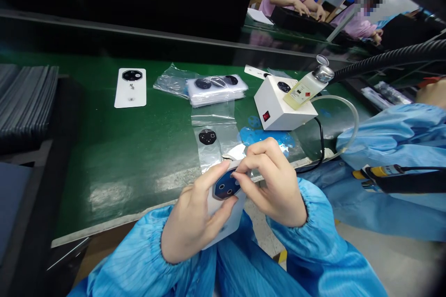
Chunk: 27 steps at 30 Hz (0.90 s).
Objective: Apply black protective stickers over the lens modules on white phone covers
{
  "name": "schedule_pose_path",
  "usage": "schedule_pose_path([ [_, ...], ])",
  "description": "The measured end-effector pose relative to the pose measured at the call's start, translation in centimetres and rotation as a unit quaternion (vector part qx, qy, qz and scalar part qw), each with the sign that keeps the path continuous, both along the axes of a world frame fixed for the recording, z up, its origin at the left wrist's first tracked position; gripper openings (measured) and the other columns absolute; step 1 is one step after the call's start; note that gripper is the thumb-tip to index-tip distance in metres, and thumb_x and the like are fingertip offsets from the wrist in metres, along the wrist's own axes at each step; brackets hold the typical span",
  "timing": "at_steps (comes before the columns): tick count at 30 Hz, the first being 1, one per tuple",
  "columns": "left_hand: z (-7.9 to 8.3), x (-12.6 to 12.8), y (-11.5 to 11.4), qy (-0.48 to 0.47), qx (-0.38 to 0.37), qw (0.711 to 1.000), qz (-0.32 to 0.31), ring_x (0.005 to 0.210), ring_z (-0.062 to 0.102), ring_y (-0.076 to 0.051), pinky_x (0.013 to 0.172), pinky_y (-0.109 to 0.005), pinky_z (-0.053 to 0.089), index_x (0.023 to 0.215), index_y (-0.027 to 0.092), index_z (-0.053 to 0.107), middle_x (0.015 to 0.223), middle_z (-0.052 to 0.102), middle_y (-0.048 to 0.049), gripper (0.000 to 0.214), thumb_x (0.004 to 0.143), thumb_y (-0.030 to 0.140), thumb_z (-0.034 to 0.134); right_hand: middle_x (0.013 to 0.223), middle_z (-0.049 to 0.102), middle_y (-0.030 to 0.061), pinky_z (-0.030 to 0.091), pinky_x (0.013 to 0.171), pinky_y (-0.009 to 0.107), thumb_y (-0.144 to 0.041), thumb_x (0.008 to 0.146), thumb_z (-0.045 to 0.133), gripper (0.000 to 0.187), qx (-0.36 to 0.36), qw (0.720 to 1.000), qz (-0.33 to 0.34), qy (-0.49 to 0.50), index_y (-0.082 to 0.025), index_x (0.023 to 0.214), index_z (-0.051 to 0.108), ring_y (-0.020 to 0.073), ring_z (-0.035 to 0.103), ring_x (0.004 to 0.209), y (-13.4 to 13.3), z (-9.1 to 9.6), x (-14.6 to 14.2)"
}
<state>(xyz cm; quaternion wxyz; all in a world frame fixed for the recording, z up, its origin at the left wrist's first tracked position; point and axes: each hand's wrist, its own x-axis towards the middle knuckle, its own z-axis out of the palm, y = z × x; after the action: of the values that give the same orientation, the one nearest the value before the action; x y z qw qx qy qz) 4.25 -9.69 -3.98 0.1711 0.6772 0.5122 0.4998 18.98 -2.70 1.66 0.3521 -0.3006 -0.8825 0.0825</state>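
Over the green worktop (104,181), your left fingers (209,178) held a white card (225,218), your right fingers (258,160) pinched its dark plate (226,184). Beyond, a clear bag (209,155) held a black plate (207,137).

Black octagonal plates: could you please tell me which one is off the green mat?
The plate on the white card between left hand and right hand; the others lie on the mat.

Your left hand (195,222) is raised before you, its fingers (212,177) angled up and inward. Your right hand (278,190) comes in from the other side, its fingers (266,151) curled, with the thumb tip just beside your left fingers. Blue sleeves (306,241) gather in elastic cuffs behind the fingers at both wrists.
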Motion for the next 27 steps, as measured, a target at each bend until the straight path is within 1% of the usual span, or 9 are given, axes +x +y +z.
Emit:
schedule_pose_path([
  [4, 0.4, -0.1, 0.0, -0.004, -0.024, 1.000, -0.004, 0.111, 0.060, -0.013, 0.096, -0.018, 0.047, 0.138, 0.031, 0.027, 0.125, 0.059, 0.0001, 0.072, 0.079, 0.013, 0.063, 0.077, 0.051, 0.0010, 0.035, 0.063, 0.033, -0.010, 0.080, 0.055, 0.012, 0.069, 0.998, -0.006, -0.002, -0.019, 0.079, 0.048, 0.0141, 0.046, 0.069, 0.2, -0.2, -0.2],
  [7, 0.7, -0.2, 0.1, -0.017, -0.044, 0.999, -0.012, 0.109, 0.062, -0.013, 0.094, -0.018, 0.048, 0.137, 0.031, 0.029, 0.125, 0.059, 0.0005, 0.069, 0.079, 0.012, 0.061, 0.075, 0.052, 0.0011, 0.035, 0.062, 0.033, -0.009, 0.079, 0.055, 0.013, 0.095, 0.995, 0.007, -0.009, -0.019, 0.078, 0.047, 0.0144, 0.045, 0.068, 0.3, -0.3, -0.3],
  [12, 0.5, -0.5, 0.6, -0.077, -0.112, 0.990, -0.030, 0.107, 0.062, -0.019, 0.089, -0.028, 0.054, 0.135, 0.034, 0.029, 0.126, 0.057, -0.0020, 0.067, 0.080, 0.015, 0.061, 0.074, 0.053, 0.0023, 0.035, 0.060, 0.033, -0.010, 0.079, 0.054, 0.009, 0.122, 0.991, 0.046, -0.031, -0.017, 0.079, 0.049, 0.0146, 0.047, 0.068, 0.0, -0.7, -0.3],
  [14, 0.4, -0.7, 0.8, -0.094, -0.136, 0.986, -0.035, 0.106, 0.063, -0.021, 0.088, -0.032, 0.055, 0.134, 0.036, 0.029, 0.126, 0.056, -0.0014, 0.068, 0.078, 0.015, 0.062, 0.074, 0.054, 0.0028, 0.036, 0.059, 0.032, -0.010, 0.079, 0.053, 0.008, 0.119, 0.990, 0.060, -0.036, -0.017, 0.079, 0.049, 0.0144, 0.047, 0.067, -0.3, -1.0, -0.2],
  [17, 0.4, -0.8, 1.1, -0.119, -0.151, 0.981, -0.031, 0.108, 0.061, -0.023, 0.089, -0.034, 0.053, 0.133, 0.040, 0.030, 0.127, 0.055, 0.0002, 0.072, 0.075, 0.013, 0.064, 0.074, 0.055, 0.0030, 0.037, 0.059, 0.032, -0.009, 0.078, 0.053, 0.009, 0.102, 0.990, 0.083, -0.043, -0.017, 0.078, 0.048, 0.0143, 0.048, 0.067, -0.7, -1.4, -0.1],
  [21, 0.5, -0.8, 1.3, -0.157, -0.165, 0.973, -0.045, 0.102, 0.063, -0.023, 0.084, -0.033, 0.053, 0.131, 0.040, 0.034, 0.124, 0.057, 0.0003, 0.069, 0.074, 0.019, 0.067, 0.072, 0.052, 0.0017, 0.037, 0.059, 0.031, -0.005, 0.075, 0.054, 0.015, 0.055, 0.993, 0.095, -0.033, -0.018, 0.078, 0.046, 0.0137, 0.046, 0.066, -1.5, -1.8, 0.1],
  [24, 0.3, -0.7, 1.7, -0.189, -0.193, 0.961, -0.050, 0.097, 0.064, -0.022, 0.080, -0.033, 0.053, 0.130, 0.039, 0.033, 0.118, 0.059, 0.0001, 0.072, 0.072, 0.021, 0.070, 0.073, 0.051, 0.0020, 0.037, 0.060, 0.031, -0.007, 0.076, 0.051, 0.013, -0.021, 0.991, 0.131, -0.018, -0.018, 0.077, 0.045, 0.0139, 0.045, 0.068, -2.5, -1.5, 0.5],
  [26, 0.0, -0.7, 2.2, -0.199, -0.200, 0.959, -0.030, 0.106, 0.060, -0.024, 0.088, -0.036, 0.050, 0.130, 0.037, 0.034, 0.125, 0.054, -0.0012, 0.070, 0.072, 0.021, 0.070, 0.074, 0.050, 0.0015, 0.039, 0.060, 0.031, -0.010, 0.078, 0.049, 0.010, -0.085, 0.981, 0.173, 0.004, -0.019, 0.077, 0.045, 0.0135, 0.046, 0.069, -2.8, -1.3, 1.5],
  [27, 0.0, -0.8, 2.5, -0.201, -0.200, 0.959, -0.020, 0.112, 0.056, -0.024, 0.092, -0.038, 0.047, 0.130, 0.036, 0.035, 0.129, 0.051, -0.0020, 0.068, 0.073, 0.020, 0.069, 0.073, 0.049, 0.0005, 0.041, 0.060, 0.030, -0.014, 0.080, 0.049, 0.008, -0.113, 0.976, 0.181, 0.028, -0.020, 0.077, 0.045, 0.0130, 0.047, 0.068, -2.7, -1.4, 2.2],
])
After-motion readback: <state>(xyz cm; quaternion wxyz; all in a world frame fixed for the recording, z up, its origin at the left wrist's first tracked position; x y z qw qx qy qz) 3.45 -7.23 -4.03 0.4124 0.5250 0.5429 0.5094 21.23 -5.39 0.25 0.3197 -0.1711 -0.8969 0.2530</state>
